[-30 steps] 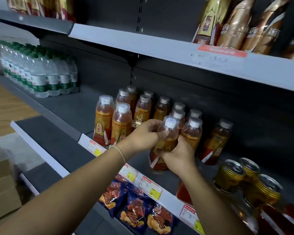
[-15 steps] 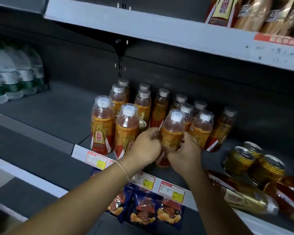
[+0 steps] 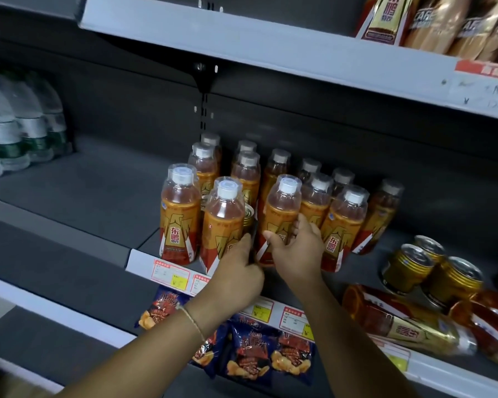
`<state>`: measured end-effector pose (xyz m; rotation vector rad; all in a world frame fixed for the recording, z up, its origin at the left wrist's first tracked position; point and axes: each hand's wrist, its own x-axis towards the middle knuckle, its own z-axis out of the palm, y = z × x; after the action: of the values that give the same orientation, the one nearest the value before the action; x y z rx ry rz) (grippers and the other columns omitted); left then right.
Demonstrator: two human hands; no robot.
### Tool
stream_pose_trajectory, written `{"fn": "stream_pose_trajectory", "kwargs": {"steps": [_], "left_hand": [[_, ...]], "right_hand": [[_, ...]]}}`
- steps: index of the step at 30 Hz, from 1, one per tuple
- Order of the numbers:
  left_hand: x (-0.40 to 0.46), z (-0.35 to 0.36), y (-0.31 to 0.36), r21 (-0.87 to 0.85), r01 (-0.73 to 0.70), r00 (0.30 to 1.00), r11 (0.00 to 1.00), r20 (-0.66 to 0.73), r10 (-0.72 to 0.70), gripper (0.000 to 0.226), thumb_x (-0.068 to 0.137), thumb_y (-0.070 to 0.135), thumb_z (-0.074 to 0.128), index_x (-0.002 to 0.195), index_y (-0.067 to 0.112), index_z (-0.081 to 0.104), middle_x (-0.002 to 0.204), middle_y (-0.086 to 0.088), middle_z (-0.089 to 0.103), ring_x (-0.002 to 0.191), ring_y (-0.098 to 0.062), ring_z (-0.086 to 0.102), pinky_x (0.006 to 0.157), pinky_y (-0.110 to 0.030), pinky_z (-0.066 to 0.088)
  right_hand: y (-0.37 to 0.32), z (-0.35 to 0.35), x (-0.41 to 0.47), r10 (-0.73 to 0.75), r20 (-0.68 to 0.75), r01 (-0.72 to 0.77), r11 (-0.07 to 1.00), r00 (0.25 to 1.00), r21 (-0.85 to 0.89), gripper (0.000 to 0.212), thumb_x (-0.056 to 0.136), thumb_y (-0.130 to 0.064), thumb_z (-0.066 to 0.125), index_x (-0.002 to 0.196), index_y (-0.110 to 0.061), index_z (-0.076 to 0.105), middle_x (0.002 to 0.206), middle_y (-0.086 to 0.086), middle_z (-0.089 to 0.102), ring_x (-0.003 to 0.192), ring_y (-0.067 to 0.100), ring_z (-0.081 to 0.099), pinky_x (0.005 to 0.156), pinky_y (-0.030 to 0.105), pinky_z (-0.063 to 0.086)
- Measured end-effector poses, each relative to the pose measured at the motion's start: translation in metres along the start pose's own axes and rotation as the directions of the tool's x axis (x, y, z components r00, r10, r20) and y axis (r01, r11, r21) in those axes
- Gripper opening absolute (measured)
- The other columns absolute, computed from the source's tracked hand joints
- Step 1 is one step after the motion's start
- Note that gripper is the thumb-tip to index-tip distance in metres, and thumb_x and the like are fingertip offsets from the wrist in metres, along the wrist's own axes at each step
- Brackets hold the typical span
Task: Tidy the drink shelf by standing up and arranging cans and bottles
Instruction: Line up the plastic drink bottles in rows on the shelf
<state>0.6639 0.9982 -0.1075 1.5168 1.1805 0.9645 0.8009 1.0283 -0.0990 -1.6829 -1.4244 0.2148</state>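
Observation:
Several orange drink bottles (image 3: 180,214) with white caps stand in rows on the middle shelf (image 3: 69,196). My right hand (image 3: 298,249) grips the lower part of one front-row bottle (image 3: 282,212), which stands upright. My left hand (image 3: 237,268) sits just left of it, against the base of the neighbouring front bottle (image 3: 223,225); its fingers reach into the gap between the two bottles and are hidden. A gold can (image 3: 249,218) stands behind that gap. Right of the rows, gold cans (image 3: 408,268) lie tipped over, and a large orange bottle (image 3: 400,321) lies on its side.
Water bottles (image 3: 15,130) stand at the far left of the same shelf, with bare shelf between them and the orange rows. Price tags (image 3: 171,272) line the shelf front. Snack bags (image 3: 256,351) sit on the shelf below. The upper shelf edge (image 3: 270,47) overhangs.
The bottle held in both hands has come down and stands in the front row. My left hand has slid off toward the gap on its left. The camera has moved closer.

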Motion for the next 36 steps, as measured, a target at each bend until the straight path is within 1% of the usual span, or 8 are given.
{"fn": "stream_pose_trajectory", "kwargs": {"steps": [2, 5, 12, 21, 27, 31, 34, 36], "left_hand": [[-0.002, -0.002, 0.003, 0.011, 0.007, 0.999, 1.000, 0.035, -0.007, 0.086, 0.066, 0.019, 0.039, 0.151, 0.023, 0.029, 0.144, 0.020, 0.039, 0.136, -0.002, 0.033, 0.105, -0.013, 0.026], [-0.005, -0.002, 0.002, 0.077, 0.012, 0.998, 0.997, 0.064, -0.017, 0.086, 0.075, 0.014, 0.042, 0.156, 0.016, 0.014, 0.159, 0.000, 0.025, 0.147, -0.017, 0.020, 0.117, -0.027, 0.020], [-0.005, 0.010, -0.016, 0.489, -0.188, 0.982, 0.852, 0.110, 0.153, 0.067, 0.085, 0.006, 0.054, 0.149, 0.018, 0.035, 0.156, 0.003, 0.032, 0.145, -0.014, 0.026, 0.101, -0.001, 0.011], [0.013, 0.026, -0.022, 0.740, -0.300, 0.954, 0.602, 0.224, 0.199, 0.084, 0.087, 0.023, 0.054, 0.156, 0.011, 0.009, 0.164, -0.008, 0.003, 0.151, -0.019, 0.001, 0.118, -0.023, 0.007], [0.016, 0.029, -0.028, 0.741, -0.215, 0.975, 0.636, 0.120, 0.190, 0.084, 0.086, 0.019, 0.053, 0.156, 0.011, 0.006, 0.165, -0.004, 0.000, 0.150, -0.015, -0.001, 0.117, -0.023, 0.010], [0.014, 0.034, -0.032, 0.744, -0.181, 0.974, 0.643, 0.046, 0.220, 0.082, 0.088, 0.023, 0.051, 0.156, 0.014, 0.006, 0.165, -0.001, 0.000, 0.150, -0.014, 0.000, 0.118, -0.024, 0.015], [0.014, 0.035, -0.035, 0.735, -0.172, 0.970, 0.655, 0.009, 0.244, 0.079, 0.088, 0.022, 0.048, 0.156, 0.014, 0.010, 0.164, -0.001, 0.004, 0.150, -0.012, 0.003, 0.118, -0.022, 0.016], [0.013, 0.036, -0.036, 0.729, -0.187, 0.962, 0.659, -0.001, 0.274, 0.075, 0.088, 0.021, 0.047, 0.155, 0.013, 0.016, 0.164, -0.002, 0.011, 0.150, -0.012, 0.006, 0.114, -0.014, 0.009]], "right_hand": [[-0.004, 0.003, 0.004, -0.009, 0.005, 0.009, 1.000, 1.000, -0.020, 0.065, 0.086, -0.040, 0.077, 0.139, -0.011, 0.052, 0.132, 0.009, 0.054, 0.121, 0.024, 0.055, 0.101, 0.032, 0.045], [-0.010, 0.003, 0.010, -0.040, 0.028, 0.044, 0.982, 0.999, -0.186, 0.060, 0.086, -0.050, 0.073, 0.128, -0.010, 0.056, 0.121, 0.008, 0.061, 0.110, 0.024, 0.060, 0.091, 0.033, 0.051], [-0.019, -0.003, 0.028, 0.085, 0.092, -0.052, 0.948, 0.992, -0.315, 0.062, 0.076, -0.055, 0.081, 0.111, -0.010, 0.057, 0.097, 0.004, 0.065, 0.092, 0.024, 0.065, 0.071, 0.031, 0.049], [-0.020, 0.018, 0.047, 0.044, 0.050, -0.025, 0.944, 0.998, -0.330, 0.047, 0.081, -0.049, 0.078, 0.092, -0.010, 0.055, 0.079, 0.003, 0.061, 0.085, 0.025, 0.066, 0.060, 0.028, 0.039], [-0.019, 0.017, 0.055, 0.015, 0.120, 0.029, 0.933, 0.993, -0.359, 0.036, 0.092, -0.039, 0.071, 0.097, -0.004, 0.063, 0.089, 0.011, 0.067, 0.086, 0.029, 0.068, 0.064, 0.030, 0.046], [-0.025, 0.006, 0.058, 0.030, 0.200, 0.058, 0.905, 0.979, -0.421, 0.031, 0.096, -0.034, 0.067, 0.075, -0.014, 0.056, 0.068, 0.000, 0.050, 0.080, 0.027, 0.065, 0.064, 0.030, 0.044], [-0.034, 0.002, 0.056, -0.165, 0.284, 0.243, 0.932, 0.944, -0.268, 0.012, 0.097, -0.018, 0.063, 0.102, -0.014, 0.073, 0.091, 0.006, 0.067, 0.093, 0.027, 0.067, 0.075, 0.033, 0.054], [-0.039, 0.003, 0.056, -0.318, 0.418, 0.414, 0.896, 0.851, -0.162, 0.039, 0.093, -0.002, 0.060, 0.126, -0.021, 0.069, 0.123, 0.005, 0.066, 0.110, 0.026, 0.062, 0.091, 0.038, 0.055]]}}
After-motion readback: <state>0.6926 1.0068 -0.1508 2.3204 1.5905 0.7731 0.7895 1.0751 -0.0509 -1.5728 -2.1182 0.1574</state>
